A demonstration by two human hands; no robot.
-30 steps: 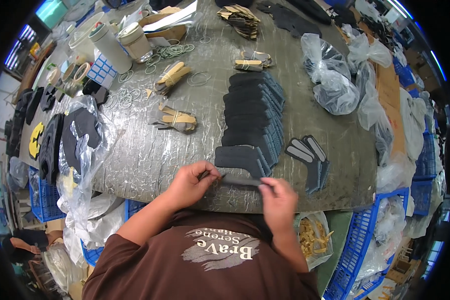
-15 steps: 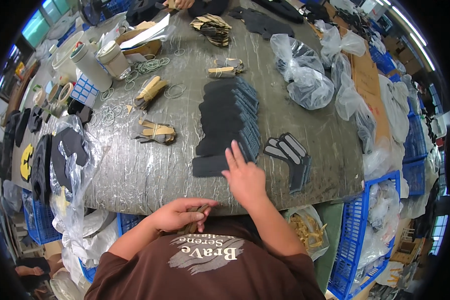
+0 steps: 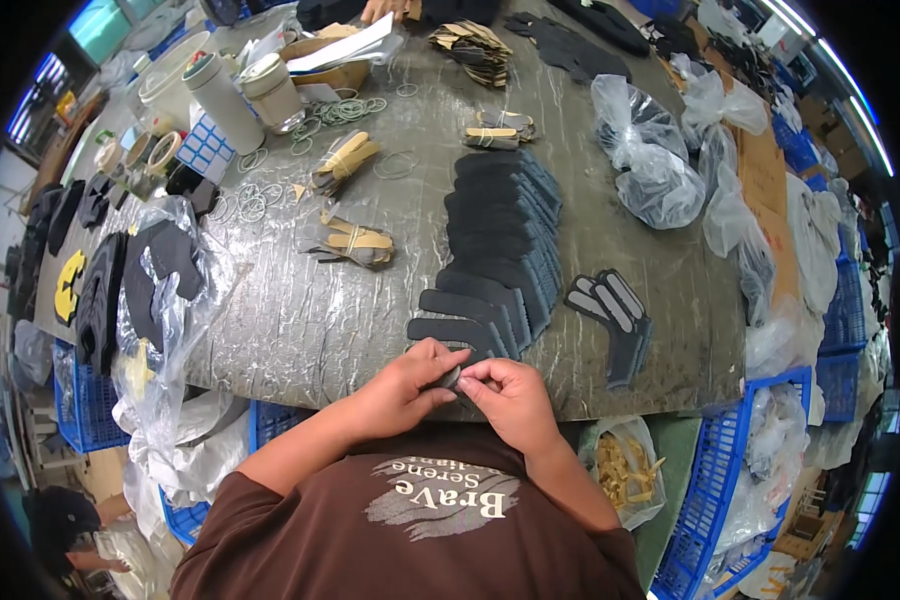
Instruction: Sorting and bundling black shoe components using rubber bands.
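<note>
At the table's near edge my left hand (image 3: 410, 388) is closed around small dark strips (image 3: 448, 380), mostly hidden by the fingers. My right hand (image 3: 511, 402) meets it there, thumb and forefinger pinched at the strips' end. Just beyond both hands runs a long overlapping row of black fabric pieces (image 3: 490, 225) with blue-grey ends. Its nearest pieces are fanned out, and the closest lies beside my fingertips. To the right sit several dark angled pieces (image 3: 627, 345) with light grey oval patches (image 3: 620, 298).
Banded bundles of tan and grey strips (image 3: 358, 243) lie left of the row, near loose rubber bands (image 3: 253, 202). A bottle (image 3: 220, 105) and jar (image 3: 272, 95) stand farther back. Clear plastic bags (image 3: 655, 165) lie right; a blue crate (image 3: 715, 490) stands below. Another person's hand (image 3: 384, 10) shows at the far edge.
My right hand has left the black row and come back to my left hand, which moved forward and right. The row's near pieces are now spread in a fan. The view has shifted.
</note>
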